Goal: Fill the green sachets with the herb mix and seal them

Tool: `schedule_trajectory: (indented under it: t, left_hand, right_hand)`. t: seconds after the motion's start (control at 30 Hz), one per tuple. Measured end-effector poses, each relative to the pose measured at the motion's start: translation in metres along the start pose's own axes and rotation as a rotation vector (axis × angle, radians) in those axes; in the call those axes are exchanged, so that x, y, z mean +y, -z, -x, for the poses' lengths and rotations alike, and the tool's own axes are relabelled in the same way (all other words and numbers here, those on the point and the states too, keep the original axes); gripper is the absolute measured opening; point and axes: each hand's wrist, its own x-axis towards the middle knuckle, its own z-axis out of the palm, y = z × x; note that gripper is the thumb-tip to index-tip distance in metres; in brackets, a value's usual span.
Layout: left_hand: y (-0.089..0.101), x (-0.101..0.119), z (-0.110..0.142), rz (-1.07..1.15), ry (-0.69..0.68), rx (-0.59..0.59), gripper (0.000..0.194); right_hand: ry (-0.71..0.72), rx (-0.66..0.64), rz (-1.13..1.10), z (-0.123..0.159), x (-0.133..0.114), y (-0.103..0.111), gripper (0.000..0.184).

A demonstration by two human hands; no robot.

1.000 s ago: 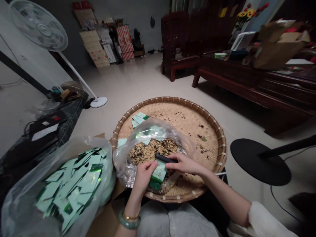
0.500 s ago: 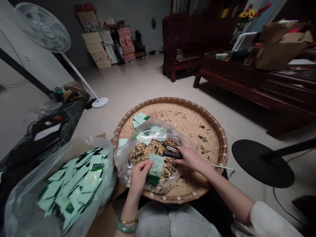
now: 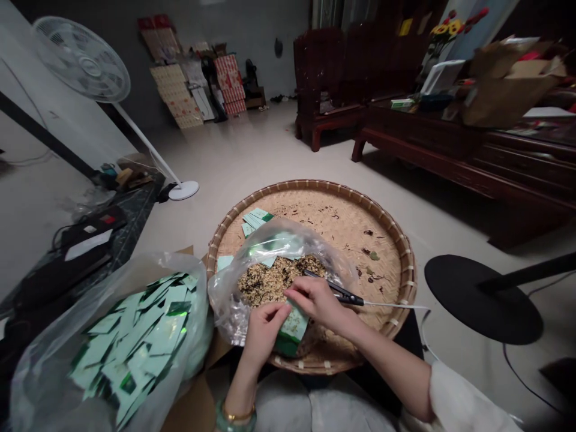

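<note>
My left hand (image 3: 264, 331) pinches a flat, mint-green rectangular packet (image 3: 295, 329), with a dark green lower end, between thumb and forefinger near its upper corner. My right hand (image 3: 321, 303) bends in over that upper edge, fingertips together; I cannot tell whether they are closed on the packet. Just past my right knuckles lies a slim, black, two-armed tool (image 3: 348, 296) with a white cord (image 3: 391, 305). The packet is over the near side of a crumpled, clear plastic bag (image 3: 225, 300) of pale, dark-flecked loose mix (image 3: 265, 282). The bag sits in a wide, round, woven bamboo tray (image 3: 310, 183), where more mint-green packets (image 3: 257, 218) lie at the far left. To my left, a large, translucent plastic bag (image 3: 40, 375) holds a heap of similar packets (image 3: 135, 336)
</note>
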Motion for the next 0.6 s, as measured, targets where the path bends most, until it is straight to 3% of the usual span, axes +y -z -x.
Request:
schedule_trajectory:
  t: [0.07,0.13,0.2,0.23,0.27,0.37,0.47,0.6]
  left_hand:
    - [0.008,-0.002,0.0,0.133,0.031,0.084,0.022]
    - [0.022,0.002,-0.001,0.4,-0.013,0.349,0.025]
    - [0.036,0.012,-0.002,0.741,-0.164,0.69,0.033]
    - [0.043,0.018,-0.002,0.848,-0.242,0.793,0.041]
    - [0.047,0.024,-0.002,0.914,-0.279,0.819,0.052]
    - [0.046,0.032,0.004,0.938,-0.243,0.735,0.062]
    - [0.036,0.024,0.01,0.914,-0.142,0.566,0.047]
    - [0.034,0.011,0.008,0.804,-0.078,0.424,0.033]
  right_hand:
    - [-0.083,-0.067,-0.14,-0.005,0.005,0.003,0.032]
    - [-0.175,-0.139,-0.233,-0.013,0.01,0.008,0.036]
    - [-0.196,-0.156,-0.148,-0.026,0.015,0.008,0.037]
    - [-0.174,-0.155,-0.034,-0.033,0.017,0.006,0.033]
    - [-0.136,-0.157,0.099,-0.041,0.02,0.002,0.027]
    - [-0.085,-0.193,0.428,-0.069,0.031,-0.016,0.017]
    - [-0.116,-0.14,0.499,-0.095,0.046,-0.031,0.017]
    - [-0.118,-0.089,0.54,-0.114,0.07,-0.032,0.023]
